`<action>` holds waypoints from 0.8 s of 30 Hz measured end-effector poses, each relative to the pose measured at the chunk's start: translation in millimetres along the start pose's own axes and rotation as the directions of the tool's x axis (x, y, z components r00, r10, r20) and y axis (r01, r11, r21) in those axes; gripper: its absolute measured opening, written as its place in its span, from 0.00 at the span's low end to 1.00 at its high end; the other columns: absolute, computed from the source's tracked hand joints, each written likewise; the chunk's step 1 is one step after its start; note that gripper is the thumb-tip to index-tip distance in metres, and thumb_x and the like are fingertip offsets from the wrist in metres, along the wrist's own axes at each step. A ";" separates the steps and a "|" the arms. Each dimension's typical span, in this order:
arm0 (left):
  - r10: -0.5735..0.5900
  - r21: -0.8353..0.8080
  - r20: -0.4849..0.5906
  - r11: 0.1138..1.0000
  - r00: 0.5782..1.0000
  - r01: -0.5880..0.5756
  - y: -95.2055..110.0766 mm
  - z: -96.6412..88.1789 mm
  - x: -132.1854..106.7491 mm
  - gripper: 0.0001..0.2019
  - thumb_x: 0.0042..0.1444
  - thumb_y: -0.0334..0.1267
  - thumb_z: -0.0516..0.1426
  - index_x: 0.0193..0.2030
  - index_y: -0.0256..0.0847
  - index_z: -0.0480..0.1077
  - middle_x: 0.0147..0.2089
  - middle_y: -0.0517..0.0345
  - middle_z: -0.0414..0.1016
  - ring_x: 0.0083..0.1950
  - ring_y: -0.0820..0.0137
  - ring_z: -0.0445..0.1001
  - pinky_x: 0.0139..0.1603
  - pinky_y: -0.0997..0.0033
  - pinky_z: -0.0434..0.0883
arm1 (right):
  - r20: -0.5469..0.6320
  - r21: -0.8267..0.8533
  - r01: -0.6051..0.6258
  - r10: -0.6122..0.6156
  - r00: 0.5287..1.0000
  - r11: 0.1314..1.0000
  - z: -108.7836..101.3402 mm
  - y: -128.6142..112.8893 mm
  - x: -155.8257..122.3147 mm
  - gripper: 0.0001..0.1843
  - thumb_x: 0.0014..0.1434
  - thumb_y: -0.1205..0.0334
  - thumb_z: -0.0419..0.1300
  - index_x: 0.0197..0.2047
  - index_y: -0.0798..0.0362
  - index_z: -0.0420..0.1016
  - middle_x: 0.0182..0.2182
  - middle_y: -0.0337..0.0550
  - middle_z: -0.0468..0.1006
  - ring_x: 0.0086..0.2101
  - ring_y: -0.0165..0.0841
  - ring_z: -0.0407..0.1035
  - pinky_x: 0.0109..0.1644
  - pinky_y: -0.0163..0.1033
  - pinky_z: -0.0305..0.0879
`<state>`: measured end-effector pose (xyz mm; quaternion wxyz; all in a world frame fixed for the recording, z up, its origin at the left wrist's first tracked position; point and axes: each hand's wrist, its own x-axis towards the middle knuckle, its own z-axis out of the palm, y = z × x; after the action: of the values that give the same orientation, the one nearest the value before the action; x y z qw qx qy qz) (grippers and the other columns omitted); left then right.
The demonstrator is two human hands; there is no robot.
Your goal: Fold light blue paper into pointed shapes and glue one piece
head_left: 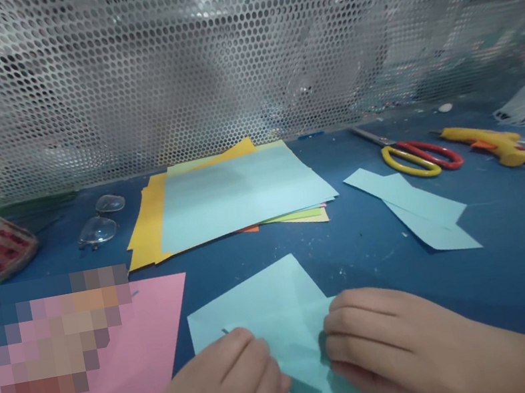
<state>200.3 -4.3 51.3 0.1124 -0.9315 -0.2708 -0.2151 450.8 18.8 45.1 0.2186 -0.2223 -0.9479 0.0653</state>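
Observation:
Light blue paper [269, 290] lies at the front of the table, angled and overlapping, with a small raised fold at its middle. My left hand [239, 380] is closed on the left part of this paper, knuckles up and fingers curled. Across from it, my right hand [379, 338] pinches the right part, its fingers bent together. A narrow gap separates the two hands, and a shadowed fold shows there. The fingertips of both hands are mostly hidden. To the left, a pink sheet [163, 322] lies partly under a pixelated area.
A stack of coloured sheets [241, 190] lies at the back. Light blue paper strips [417, 210], scissors [418, 155] with red and yellow handles and a yellow glue gun [491, 139] with a cord lie right. Glasses [98, 229] sit left. Perforated metal [237, 52] rises behind.

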 end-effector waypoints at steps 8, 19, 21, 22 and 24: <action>-0.179 -0.195 0.143 0.959 0.973 0.205 -1.1 2.5 11.5 0.16 0.69 0.27 0.44 0.35 0.40 0.69 0.34 0.57 0.71 0.36 0.69 0.73 0.39 0.70 0.73 | 0.026 0.241 -0.285 0.288 0.957 0.928 -1.5 -3.6 6.5 0.08 0.62 0.73 0.55 0.34 0.54 0.72 0.31 0.41 0.73 0.33 0.30 0.68 0.40 0.34 0.69; -0.067 0.054 -0.002 0.996 0.998 0.067 4.0 14.8 -2.5 0.18 0.68 0.22 0.43 0.37 0.38 0.70 0.33 0.56 0.74 0.35 0.65 0.74 0.39 0.63 0.72 | 0.062 -0.009 -0.049 0.049 0.997 0.999 -8.8 5.5 -1.2 0.22 0.75 0.64 0.42 0.40 0.55 0.77 0.36 0.43 0.80 0.37 0.32 0.74 0.49 0.37 0.71; -0.078 0.072 0.014 0.994 0.997 0.076 3.9 16.1 -2.2 0.19 0.68 0.21 0.41 0.37 0.37 0.70 0.33 0.55 0.74 0.35 0.65 0.74 0.39 0.62 0.72 | 0.055 -0.047 -0.050 0.052 0.997 0.998 -8.4 3.8 -0.6 0.24 0.75 0.65 0.40 0.39 0.55 0.77 0.35 0.44 0.80 0.37 0.33 0.74 0.48 0.37 0.72; -0.077 0.074 0.029 0.994 0.997 0.075 3.5 16.4 -1.7 0.19 0.68 0.21 0.41 0.36 0.37 0.70 0.33 0.55 0.73 0.35 0.65 0.74 0.39 0.62 0.71 | 0.049 -0.072 -0.050 0.054 0.997 0.996 -7.8 2.7 -0.5 0.24 0.75 0.66 0.40 0.39 0.55 0.77 0.35 0.45 0.80 0.37 0.33 0.74 0.47 0.38 0.72; -0.077 0.053 0.072 0.996 0.994 0.073 1.8 16.4 -0.5 0.20 0.69 0.23 0.40 0.34 0.38 0.69 0.31 0.57 0.71 0.32 0.66 0.72 0.38 0.64 0.71 | 0.032 -0.107 -0.045 0.049 0.998 0.993 -6.9 0.6 -0.5 0.26 0.75 0.67 0.39 0.38 0.56 0.77 0.34 0.46 0.79 0.35 0.34 0.74 0.46 0.39 0.73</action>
<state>206.5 -0.7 36.4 0.1174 -0.9249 -0.3150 -0.1777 454.5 19.3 50.9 0.1887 -0.2547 -0.9481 0.0236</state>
